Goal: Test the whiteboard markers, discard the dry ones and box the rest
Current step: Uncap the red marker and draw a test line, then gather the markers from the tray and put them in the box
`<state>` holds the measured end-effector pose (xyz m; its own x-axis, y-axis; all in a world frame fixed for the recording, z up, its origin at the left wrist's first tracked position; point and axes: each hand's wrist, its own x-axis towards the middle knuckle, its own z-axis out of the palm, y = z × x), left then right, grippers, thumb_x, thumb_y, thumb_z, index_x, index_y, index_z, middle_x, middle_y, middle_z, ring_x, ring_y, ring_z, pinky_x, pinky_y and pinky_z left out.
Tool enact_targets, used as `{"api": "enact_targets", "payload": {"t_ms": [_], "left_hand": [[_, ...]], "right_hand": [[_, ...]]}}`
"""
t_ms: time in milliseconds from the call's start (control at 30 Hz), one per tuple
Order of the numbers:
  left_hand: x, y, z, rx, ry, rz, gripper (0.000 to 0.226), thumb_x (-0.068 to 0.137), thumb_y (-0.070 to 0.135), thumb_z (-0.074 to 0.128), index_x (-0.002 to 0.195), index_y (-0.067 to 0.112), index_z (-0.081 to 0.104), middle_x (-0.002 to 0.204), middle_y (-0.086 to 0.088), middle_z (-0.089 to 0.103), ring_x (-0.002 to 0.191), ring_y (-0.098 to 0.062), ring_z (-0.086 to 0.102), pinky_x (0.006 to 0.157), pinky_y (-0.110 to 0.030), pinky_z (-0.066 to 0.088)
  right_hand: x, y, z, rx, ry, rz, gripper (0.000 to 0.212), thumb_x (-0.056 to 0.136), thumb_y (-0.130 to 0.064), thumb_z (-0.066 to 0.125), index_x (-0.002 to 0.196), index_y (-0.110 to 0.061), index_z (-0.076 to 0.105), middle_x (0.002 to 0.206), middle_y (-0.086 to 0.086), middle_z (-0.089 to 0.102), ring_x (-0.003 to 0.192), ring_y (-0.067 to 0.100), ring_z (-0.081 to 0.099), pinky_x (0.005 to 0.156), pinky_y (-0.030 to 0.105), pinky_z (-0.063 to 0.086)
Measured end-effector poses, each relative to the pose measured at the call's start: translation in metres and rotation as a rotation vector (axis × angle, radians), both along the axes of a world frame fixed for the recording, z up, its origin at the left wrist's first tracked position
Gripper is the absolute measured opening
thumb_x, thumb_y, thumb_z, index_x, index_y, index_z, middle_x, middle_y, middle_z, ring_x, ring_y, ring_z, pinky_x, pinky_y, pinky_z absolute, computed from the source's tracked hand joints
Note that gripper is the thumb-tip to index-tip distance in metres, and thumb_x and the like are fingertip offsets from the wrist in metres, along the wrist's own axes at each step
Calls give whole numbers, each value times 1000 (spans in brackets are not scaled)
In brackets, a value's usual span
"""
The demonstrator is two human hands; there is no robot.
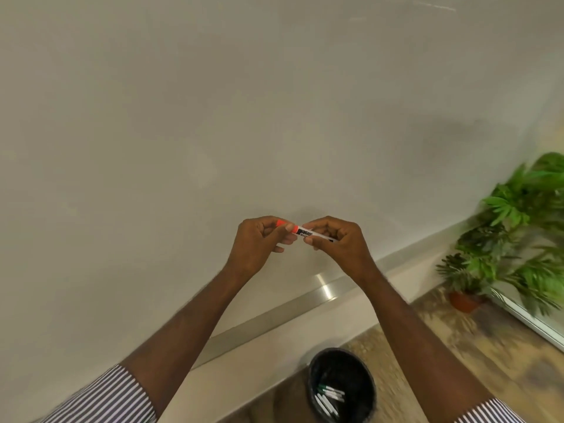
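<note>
Both hands up: left hand (259, 242) pinches the orange cap (287, 226) of a white whiteboard marker (308, 232); right hand (335, 242), fingers curled, grips its barrel.

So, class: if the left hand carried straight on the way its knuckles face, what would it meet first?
Most likely the whiteboard just beyond the left hand, which grips the marker's orange cap; depth is unclear.

Head view — downward, toward whiteboard (213, 117)
</note>
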<state>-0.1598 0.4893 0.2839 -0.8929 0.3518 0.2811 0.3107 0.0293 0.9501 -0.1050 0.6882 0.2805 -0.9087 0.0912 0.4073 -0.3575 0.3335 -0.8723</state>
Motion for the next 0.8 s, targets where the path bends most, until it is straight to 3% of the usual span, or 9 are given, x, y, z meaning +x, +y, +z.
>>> {"api": "enact_targets", "payload": {"t_ms": [133,200,267,333,433,500,667,800], "left_hand": [[-12,40,-30,-127,-31,-89,14,95,24,69,95,13,78,80,-7,78,77,-23,76,68,-38,61],[-16,62,-44,-180,-37,-132,12,95,25,70,92,17,79,79,-6,78,76,-22,76,68,-38,61],[-19,87,-57,-228,-24,-171,12,94,29,71,90,19,78,78,-3,78,75,-20,76,67,-38,62],[-22,111,-68,-269,-10,-209,14,93,31,72,89,19,77,78,-1,78,74,-17,75,65,-32,61],[-28,144,-82,-326,63,-269,19,92,36,73,92,18,78,81,2,77,78,-15,74,68,-26,57],[-31,162,-91,-374,126,-292,21,90,37,75,100,18,78,91,3,78,86,-15,73,78,-28,57],[-33,187,-104,-424,202,-322,39,92,41,72,123,17,70,118,5,73,109,-10,68,97,-26,52],[-37,186,-114,-524,468,-216,42,99,40,62,137,20,61,144,1,58,139,-15,48,113,-30,36]], "right_hand": [[8,38,-40,-60,-87,-77,19,83,-6,82,102,-11,78,90,16,75,77,34,68,76,46,58],[13,56,-58,-90,-129,-111,20,84,-6,81,102,-10,77,90,19,74,77,33,68,79,51,58],[20,74,-74,-117,-156,-148,20,85,-4,80,103,-9,77,90,21,73,79,28,69,81,51,58],[25,91,-87,-148,-165,-171,20,86,-3,78,106,-8,76,93,18,76,86,35,72,85,51,57],[29,112,-98,-194,-170,-203,22,87,0,76,109,-4,75,98,12,78,95,31,75,88,40,60],[29,125,-101,-222,-161,-231,24,86,-2,77,110,-2,74,100,10,79,96,25,76,84,33,60],[23,147,-105,-113,-122,-308,24,86,-11,81,110,-12,75,104,1,78,98,20,75,95,38,57],[19,148,-109,96,-86,-459,26,94,-30,73,119,-21,72,119,-9,73,102,10,68,89,30,53]]}}
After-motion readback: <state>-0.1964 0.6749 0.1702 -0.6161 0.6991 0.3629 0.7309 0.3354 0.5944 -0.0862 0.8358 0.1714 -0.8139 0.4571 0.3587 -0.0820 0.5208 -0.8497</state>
